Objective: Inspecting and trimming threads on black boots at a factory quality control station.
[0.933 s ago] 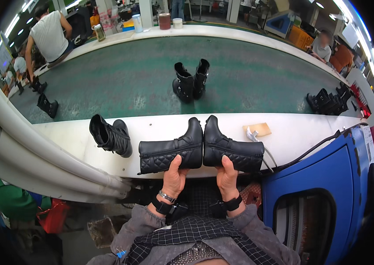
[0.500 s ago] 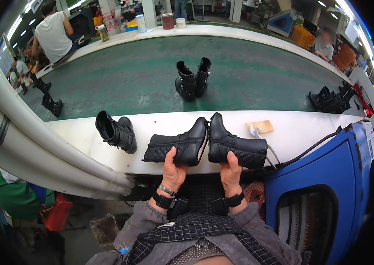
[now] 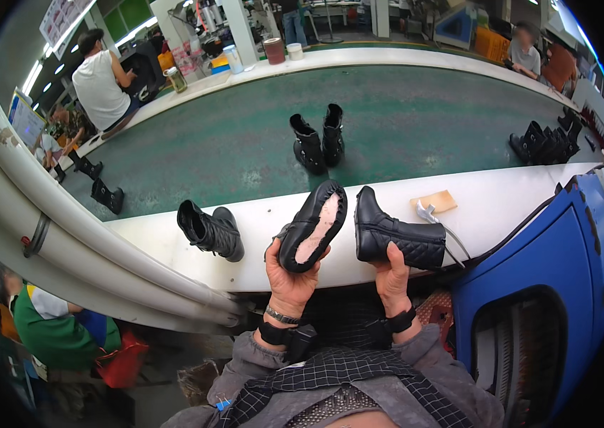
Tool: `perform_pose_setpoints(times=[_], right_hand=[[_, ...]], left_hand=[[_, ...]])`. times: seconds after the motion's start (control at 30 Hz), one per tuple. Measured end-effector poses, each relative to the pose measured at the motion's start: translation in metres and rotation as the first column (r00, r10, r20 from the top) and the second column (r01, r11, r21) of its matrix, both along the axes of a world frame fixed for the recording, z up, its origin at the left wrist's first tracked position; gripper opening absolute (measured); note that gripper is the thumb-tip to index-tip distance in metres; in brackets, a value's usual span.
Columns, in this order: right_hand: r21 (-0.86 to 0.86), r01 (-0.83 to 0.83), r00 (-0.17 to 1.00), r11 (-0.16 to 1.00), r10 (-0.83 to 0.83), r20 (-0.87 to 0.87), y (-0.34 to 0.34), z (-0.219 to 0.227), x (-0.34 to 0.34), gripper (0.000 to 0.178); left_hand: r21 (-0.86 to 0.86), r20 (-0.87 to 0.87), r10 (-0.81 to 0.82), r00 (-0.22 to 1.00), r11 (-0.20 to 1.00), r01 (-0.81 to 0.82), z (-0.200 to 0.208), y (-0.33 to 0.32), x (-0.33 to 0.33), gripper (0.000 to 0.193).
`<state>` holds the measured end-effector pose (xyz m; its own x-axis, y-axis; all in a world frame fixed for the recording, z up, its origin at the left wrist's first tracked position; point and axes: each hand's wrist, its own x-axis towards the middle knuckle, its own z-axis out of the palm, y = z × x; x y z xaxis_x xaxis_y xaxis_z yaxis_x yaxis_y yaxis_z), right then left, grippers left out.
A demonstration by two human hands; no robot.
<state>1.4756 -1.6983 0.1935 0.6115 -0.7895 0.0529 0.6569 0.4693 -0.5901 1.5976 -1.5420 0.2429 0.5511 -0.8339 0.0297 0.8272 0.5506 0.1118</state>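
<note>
My left hand (image 3: 292, 284) grips a black boot (image 3: 288, 246) whose underside is turned up toward me. That underside shows a pale pink insole board (image 3: 318, 228) ringed by gathered black leather, with no outsole on it. In my right hand (image 3: 392, 277) a second black boot (image 3: 402, 239) lies on its side, with a quilted shaft pointing right and its toe pointing away from me. The two boots are slightly apart, over the white ledge (image 3: 263, 242). To the left a third black boot (image 3: 211, 230) stands upright on that ledge.
A hammer (image 3: 427, 214) rests by a tan pad (image 3: 439, 201) at the right. Beyond runs a green belt (image 3: 231, 128) carrying a boot pair (image 3: 318, 139) and more boots at both ends. White pipes (image 3: 124, 242) flank me left, a blue machine (image 3: 530, 257) right. Co-workers sit farther off.
My left hand has turned its boot so the underside faces me, away from the other boot's sole. The right boot is held much as before. The whole view has shifted slightly.
</note>
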Motion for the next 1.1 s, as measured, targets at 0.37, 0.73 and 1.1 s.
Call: perform_pose_setpoints(times=[0.37, 0.73, 1.1], right_hand=[[0.071, -0.072, 0.997, 0.995, 0.073, -0.012, -0.005, -0.004, 0.001, 0.042], [0.074, -0.126, 0.992, 0.989, 0.126, 0.003, -0.008, 0.003, -0.004, 0.043], [0.064, -0.124, 0.982, 0.990, 0.132, -0.134, -0.008, -0.017, -0.001, 0.032]], left_hand=[[0.135, 0.233, 0.198, 0.952, 0.963, -0.233, 0.006, 0.006, -0.002, 0.051], [-0.353, 0.892, -0.300, -0.338, 0.003, -0.936, -0.016, 0.023, 0.025, 0.048], [-0.255, 0.935, -0.286, -0.209, -0.133, -0.958, -0.068, 0.036, 0.062, 0.053]])
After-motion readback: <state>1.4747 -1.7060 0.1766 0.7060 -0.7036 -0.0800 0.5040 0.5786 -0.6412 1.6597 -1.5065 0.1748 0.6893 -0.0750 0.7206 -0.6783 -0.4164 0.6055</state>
